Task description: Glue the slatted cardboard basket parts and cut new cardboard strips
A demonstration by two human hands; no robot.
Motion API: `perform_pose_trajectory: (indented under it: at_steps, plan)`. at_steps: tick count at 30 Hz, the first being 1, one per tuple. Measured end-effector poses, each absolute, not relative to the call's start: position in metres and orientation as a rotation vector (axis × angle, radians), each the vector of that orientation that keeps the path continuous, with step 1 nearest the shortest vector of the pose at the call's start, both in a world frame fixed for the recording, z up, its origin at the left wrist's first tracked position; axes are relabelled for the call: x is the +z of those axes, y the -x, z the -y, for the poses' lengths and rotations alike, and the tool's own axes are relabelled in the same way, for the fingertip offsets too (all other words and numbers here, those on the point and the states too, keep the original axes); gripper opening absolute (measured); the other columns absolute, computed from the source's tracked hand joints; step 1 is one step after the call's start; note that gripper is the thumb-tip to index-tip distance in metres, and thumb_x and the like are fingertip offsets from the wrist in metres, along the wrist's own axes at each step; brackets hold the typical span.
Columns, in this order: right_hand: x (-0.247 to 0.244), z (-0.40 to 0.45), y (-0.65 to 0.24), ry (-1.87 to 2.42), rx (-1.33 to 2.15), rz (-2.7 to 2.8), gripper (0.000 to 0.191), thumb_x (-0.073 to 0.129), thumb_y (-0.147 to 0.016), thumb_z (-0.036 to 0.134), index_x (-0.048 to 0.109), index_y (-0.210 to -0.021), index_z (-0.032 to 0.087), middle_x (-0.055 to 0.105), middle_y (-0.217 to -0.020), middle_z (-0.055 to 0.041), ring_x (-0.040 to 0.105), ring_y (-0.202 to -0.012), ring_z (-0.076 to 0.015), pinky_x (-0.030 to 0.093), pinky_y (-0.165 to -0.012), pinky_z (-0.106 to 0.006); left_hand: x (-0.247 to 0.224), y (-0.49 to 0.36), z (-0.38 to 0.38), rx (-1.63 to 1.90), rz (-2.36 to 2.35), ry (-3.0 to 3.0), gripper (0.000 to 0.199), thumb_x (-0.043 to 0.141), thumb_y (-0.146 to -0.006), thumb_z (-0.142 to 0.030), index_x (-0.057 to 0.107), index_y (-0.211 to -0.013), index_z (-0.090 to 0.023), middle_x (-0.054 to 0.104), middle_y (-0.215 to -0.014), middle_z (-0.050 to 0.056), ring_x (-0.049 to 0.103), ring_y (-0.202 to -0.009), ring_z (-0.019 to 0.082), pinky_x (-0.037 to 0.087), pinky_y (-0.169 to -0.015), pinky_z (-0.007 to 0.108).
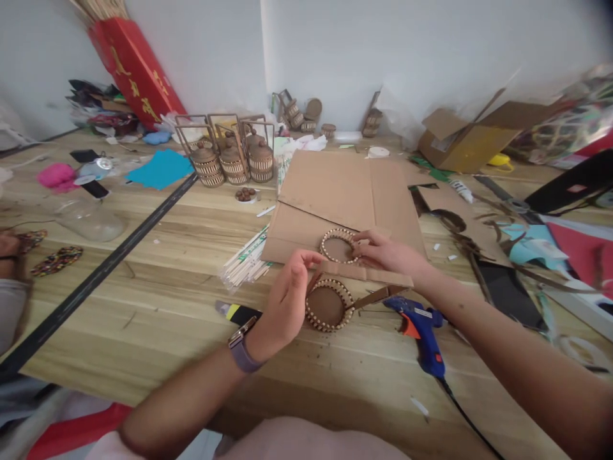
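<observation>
"Two hands share the work; what could go wrong?"

"Closest first: the blue glue gun (pixel 421 326), right of the left hand (pixel 287 300)'s fingers, could be knocked if the person's right forearm swung inward. The near basket (pixel 330 305) sits just beside those fingers, and its bent frame (pixel 366 271) might crease under a careless tug."

"Are the left fingers gripping that frame?"

"They curve at its left corner; whether they pinch it, one cannot tell. The right hand (pixel 383 252)'s fingers, drawn narrow, hold the right rim of the farther ring (pixel 338 246). Too hard a squeeze could warp it."

"And the materials?"

"The gun looks like smooth plastic. The near basket is round, its rim studded pale and dark, its floor flat and brown; the frame is a flat, brown, cardboard-like strip. The ring has similar beading. Beyond the fingers spreads a plain cardboard sheet (pixel 335 179), dark-slit; farther left on the table (pixel 158 268), striped baskets (pixel 234 163) wear domed lids."
</observation>
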State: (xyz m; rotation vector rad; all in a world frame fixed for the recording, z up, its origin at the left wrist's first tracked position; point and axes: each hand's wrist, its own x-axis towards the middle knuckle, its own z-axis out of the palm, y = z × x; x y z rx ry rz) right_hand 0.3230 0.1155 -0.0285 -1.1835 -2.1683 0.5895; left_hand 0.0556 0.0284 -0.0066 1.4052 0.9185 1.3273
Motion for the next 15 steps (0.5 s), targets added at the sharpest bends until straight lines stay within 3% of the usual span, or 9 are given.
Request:
perform_pose_trajectory:
  at_steps: [3,8,15]
  plan:
    - [-0.02,-0.119,-0.323,1.13,0.563,2.24,0.017,0.067,-0.086,0.042,0.079,-0.089,0.029,0.068,-0.129,-0.0082,0.068,-0.096,-0.0269,0.054,-0.079,-0.042,-0.013,-0.052,-0.039,1.437,-0.944,-1.406,0.067,0.028,-0.097,-0.075,0.067,-0.1,-0.02,0.068,-0.107,0.009,0.06,-0.11,0.024,0.043,-0.103,0.038]
    - [0.016,-0.11,-0.321,0.971,0.589,2.343,0.024,0.059,-0.092,0.042,0.08,-0.095,0.03,0.068,-0.127,-0.0109,0.063,-0.119,-0.0319,0.052,-0.095,-0.049,-0.011,-0.038,-0.053,1.412,-1.103,-1.369,0.055,0.038,-0.1,-0.067,0.066,-0.1,-0.02,0.068,-0.108,0.008,0.061,-0.11,0.022,0.044,-0.102,0.037]
    - [0.03,-0.092,-0.308,0.794,0.806,2.393,0.024,0.064,-0.091,0.043,0.082,-0.099,0.03,0.073,-0.12,-0.0113,0.064,-0.12,-0.0322,0.057,-0.091,-0.047,0.007,-0.029,-0.087,0.758,-1.136,-1.203,0.047,0.053,-0.093,-0.064,0.062,-0.101,-0.018,0.069,-0.107,0.008,0.065,-0.101,0.02,0.049,-0.09,0.034]
